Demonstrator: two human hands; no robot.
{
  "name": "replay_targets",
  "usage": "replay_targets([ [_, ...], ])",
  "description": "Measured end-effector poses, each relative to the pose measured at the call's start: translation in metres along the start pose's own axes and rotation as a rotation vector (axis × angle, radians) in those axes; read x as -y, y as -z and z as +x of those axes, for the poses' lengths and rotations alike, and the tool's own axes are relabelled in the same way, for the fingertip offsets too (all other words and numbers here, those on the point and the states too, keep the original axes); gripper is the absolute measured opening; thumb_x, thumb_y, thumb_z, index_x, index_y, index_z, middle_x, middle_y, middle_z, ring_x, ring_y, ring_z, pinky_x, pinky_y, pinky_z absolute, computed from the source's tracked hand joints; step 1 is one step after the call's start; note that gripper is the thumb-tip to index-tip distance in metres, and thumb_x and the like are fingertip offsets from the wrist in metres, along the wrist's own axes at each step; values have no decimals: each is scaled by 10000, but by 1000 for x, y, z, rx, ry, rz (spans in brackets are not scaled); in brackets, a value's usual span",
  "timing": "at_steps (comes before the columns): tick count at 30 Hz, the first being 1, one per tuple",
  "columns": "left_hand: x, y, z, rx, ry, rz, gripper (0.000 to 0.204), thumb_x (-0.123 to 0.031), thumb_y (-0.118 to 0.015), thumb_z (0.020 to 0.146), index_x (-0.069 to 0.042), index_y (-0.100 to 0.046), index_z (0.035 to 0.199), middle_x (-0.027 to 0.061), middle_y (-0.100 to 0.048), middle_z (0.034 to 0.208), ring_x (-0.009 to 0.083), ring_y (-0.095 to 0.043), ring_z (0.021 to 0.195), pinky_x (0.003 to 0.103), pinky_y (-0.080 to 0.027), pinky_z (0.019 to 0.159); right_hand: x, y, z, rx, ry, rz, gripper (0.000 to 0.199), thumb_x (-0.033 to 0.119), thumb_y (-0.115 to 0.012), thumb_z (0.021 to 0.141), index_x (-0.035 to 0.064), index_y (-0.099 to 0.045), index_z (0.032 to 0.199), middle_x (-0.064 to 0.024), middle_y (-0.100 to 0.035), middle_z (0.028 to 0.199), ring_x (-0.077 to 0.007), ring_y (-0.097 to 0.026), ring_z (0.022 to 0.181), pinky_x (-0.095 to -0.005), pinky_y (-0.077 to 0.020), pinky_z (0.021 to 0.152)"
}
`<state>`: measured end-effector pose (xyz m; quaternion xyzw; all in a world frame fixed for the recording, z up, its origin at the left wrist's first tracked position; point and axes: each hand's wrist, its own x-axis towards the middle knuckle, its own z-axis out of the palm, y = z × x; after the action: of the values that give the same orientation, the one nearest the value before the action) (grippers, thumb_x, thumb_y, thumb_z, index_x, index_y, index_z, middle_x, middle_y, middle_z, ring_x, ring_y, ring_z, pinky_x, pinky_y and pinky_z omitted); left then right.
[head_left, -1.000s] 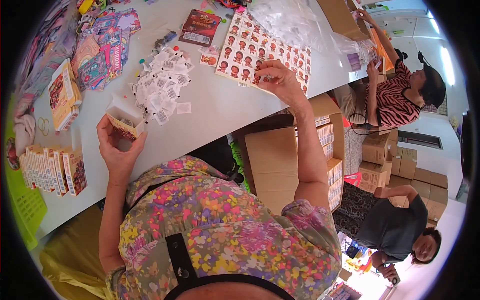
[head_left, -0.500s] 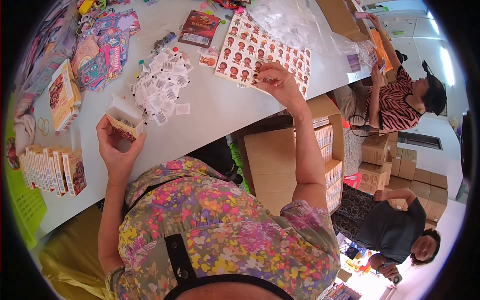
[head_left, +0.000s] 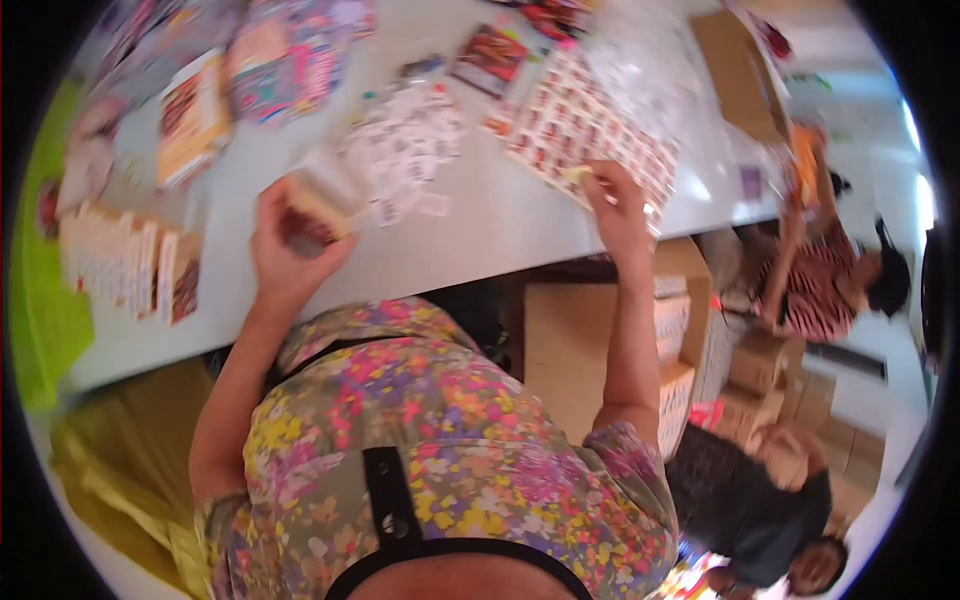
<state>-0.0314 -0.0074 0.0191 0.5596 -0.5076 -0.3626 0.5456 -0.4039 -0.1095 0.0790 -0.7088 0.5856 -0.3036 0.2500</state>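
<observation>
A floral garment [head_left: 450, 410] filled the lower middle of the view, with a crumpled yellow-brown sheet [head_left: 140, 460] to its left. To the right, just below the table [head_left: 480, 225], stood a large open carton [head_left: 570, 350] with rows of small printed boxes [head_left: 673, 330] inside.

Over the table's near side, the left hand [head_left: 292, 245] was closed around a small printed box [head_left: 330, 205], thumb on one side and fingers on the other; its top was open and tilted away from the body. The right hand [head_left: 617, 200] was pinching a small pale yellowish piece [head_left: 578, 176], too blurred to name, at the near edge of a sticker sheet [head_left: 590, 120] printed with rows of reddish figures.

To the left of the left hand, a row of upright boxes [head_left: 130, 260] leaned together near a bright green basket [head_left: 45, 330]. Just beyond the held box lay a loose heap of white packets [head_left: 405, 145], between it and the sheet. Farther off were a pile of flat boxes [head_left: 192, 120], pink and blue cards [head_left: 290, 60], a dark red pack [head_left: 490, 58] and clear plastic wrapping [head_left: 650, 75], with a cardboard box [head_left: 738, 75] at the far right corner.

Beyond the table, a co-worker in a striped top [head_left: 815, 280] held something orange [head_left: 805, 165]. Another person in dark clothes [head_left: 770, 510] stood near stacked brown cartons [head_left: 800, 390].
</observation>
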Motion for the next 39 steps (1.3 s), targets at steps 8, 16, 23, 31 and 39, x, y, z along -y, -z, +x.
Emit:
replay_targets([
  [8, -10, -11, -3, -92, -181, 136, 688, -166, -882, 633, -28, -519, 1201, 91, -615, 1051, 168, -617, 955, 298, -516, 826, 168, -82, -8, 213, 323, 443, 131, -49, -699, 799, -10, -675, 922, -45, -684, 880, -95, -616, 786, -235, -493, 738],
  [16, -9, -7, -2, -121, -282, 262, 713, -157, -897, 589, -26, -500, 1166, 118, -603, 1035, 222, -635, 930, 316, -532, 789, 190, -106, -4, 28, 790, -46, 164, -10, -743, 693, 76, -680, 817, -9, -661, 809, -216, -569, 728, -351, -374, 674],
  [23, -9, -7, -4, -167, -248, 156, 745, -194, -903, 605, -18, -450, 1171, 118, -617, 986, 214, -660, 867, 310, -551, 746, 188, -113, -11, -18, 729, -17, 241, -3, -760, 699, 37, -651, 911, -109, -611, 1085, -261, -581, 968, -368, -454, 789],
  [31, -45, 2, -10, 111, 106, -205, 670, -106, -835, 718, 5, -404, 1219, 144, -644, 1063, 192, -677, 906, 311, -565, 721, 152, -141, -18, 218, -16, 786, 405, -32, -707, 821, 33, -411, 1089, -83, -596, 922, -114, -623, 811, -225, -518, 714],
  [39, -30, 11, -30, 173, -32, 23, 717, -41, -766, 784, -13, -326, 1350, 175, -617, 1123, 222, -654, 980, 329, -546, 785, 134, -126, -39, 255, -70, 767, 267, 25, -689, 848, 27, -616, 1105, -24, -644, 883, -79, -616, 811, -243, -520, 729],
])
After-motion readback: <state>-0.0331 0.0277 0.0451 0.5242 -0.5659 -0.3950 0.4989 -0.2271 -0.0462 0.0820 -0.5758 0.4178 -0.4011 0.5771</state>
